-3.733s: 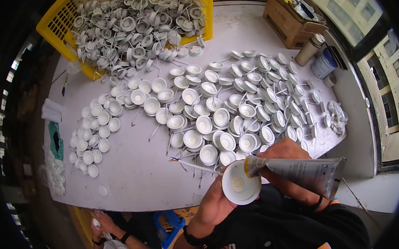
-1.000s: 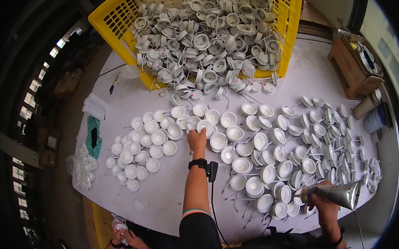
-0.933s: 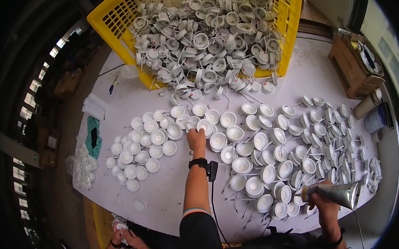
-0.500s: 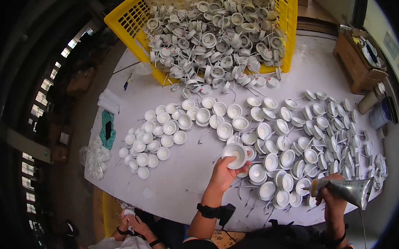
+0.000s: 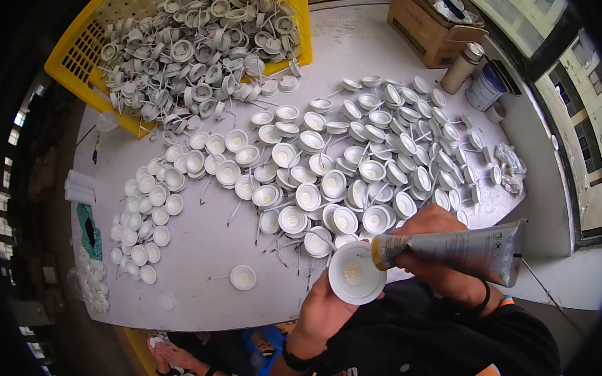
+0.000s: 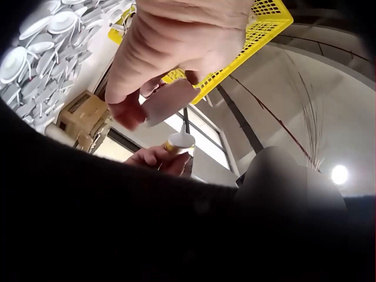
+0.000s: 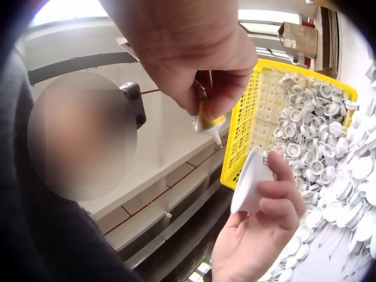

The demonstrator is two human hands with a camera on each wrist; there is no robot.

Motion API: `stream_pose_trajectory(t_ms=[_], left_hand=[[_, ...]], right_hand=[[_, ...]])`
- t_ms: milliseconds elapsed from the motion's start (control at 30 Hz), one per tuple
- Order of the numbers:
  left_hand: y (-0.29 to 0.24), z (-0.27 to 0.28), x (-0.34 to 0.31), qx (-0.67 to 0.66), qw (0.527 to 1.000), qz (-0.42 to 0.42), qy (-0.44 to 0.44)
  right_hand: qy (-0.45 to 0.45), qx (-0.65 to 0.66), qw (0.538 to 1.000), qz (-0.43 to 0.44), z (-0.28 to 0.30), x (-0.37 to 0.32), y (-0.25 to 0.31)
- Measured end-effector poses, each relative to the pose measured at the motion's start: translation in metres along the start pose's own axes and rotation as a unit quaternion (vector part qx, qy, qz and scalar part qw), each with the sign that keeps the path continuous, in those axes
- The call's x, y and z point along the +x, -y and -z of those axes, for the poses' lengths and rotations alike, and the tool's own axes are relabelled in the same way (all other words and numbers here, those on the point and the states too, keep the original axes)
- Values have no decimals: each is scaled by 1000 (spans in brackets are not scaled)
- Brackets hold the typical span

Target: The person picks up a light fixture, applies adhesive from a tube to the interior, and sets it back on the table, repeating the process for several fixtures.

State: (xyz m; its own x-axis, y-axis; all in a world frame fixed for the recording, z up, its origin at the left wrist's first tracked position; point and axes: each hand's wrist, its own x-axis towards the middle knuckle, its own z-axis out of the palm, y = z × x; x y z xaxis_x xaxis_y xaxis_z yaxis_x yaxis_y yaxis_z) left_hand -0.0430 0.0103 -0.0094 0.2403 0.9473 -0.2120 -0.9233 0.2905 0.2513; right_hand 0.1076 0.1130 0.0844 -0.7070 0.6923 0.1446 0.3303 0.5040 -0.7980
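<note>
My left hand (image 5: 320,314) grips a white round downlight (image 5: 355,287) from beneath and the side, its dish tilted up and a ring of yellow LED dots at its centre. My right hand (image 5: 429,232) holds a silver squeeze tube (image 5: 478,252) with a yellow band. In the head view the tube's tip end overlaps the dish's right rim. From the right wrist, the white nozzle (image 7: 217,138) points down just above the downlight (image 7: 251,182). Fingers of my left hand (image 6: 176,41) curl round the downlight (image 6: 170,101) in the left wrist view.
Many white downlights (image 5: 333,183) with wires spread across the table (image 5: 204,288), and one downlight (image 5: 243,277) lies alone near the front. A yellow crate (image 5: 76,60) full of white lamp parts stands behind. Cardboard box (image 5: 418,25), flask (image 5: 463,67) and tin (image 5: 484,86) line the right.
My left hand has gone from the pile back to the front with a downlight. The tube has risen and come left over it. A lone downlight now lies on the table front.
</note>
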Motion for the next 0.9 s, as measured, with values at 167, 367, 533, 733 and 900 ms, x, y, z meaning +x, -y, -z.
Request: stream_pose_trajectory(t_ms=[167,367,533,733,900], left_hand=[[5,0,-2,65,998,15,-15],[4,-2,-3,-26,998,-8,55],[6,2,-6,-44,998,-3,52],[6,3,-8,-48,997,-7,59],[6,4,-7,-45,996,-6,76]], right_hand=[[-62,-77,994,41,-7,-7,0],[-55,-98,991,73,-6,-6,2],[-46,-106,990,83,-8,-4,1],[-49,-75,992,84,-9,-3,1],[-50,-40,995,79,-11,-4,-2]])
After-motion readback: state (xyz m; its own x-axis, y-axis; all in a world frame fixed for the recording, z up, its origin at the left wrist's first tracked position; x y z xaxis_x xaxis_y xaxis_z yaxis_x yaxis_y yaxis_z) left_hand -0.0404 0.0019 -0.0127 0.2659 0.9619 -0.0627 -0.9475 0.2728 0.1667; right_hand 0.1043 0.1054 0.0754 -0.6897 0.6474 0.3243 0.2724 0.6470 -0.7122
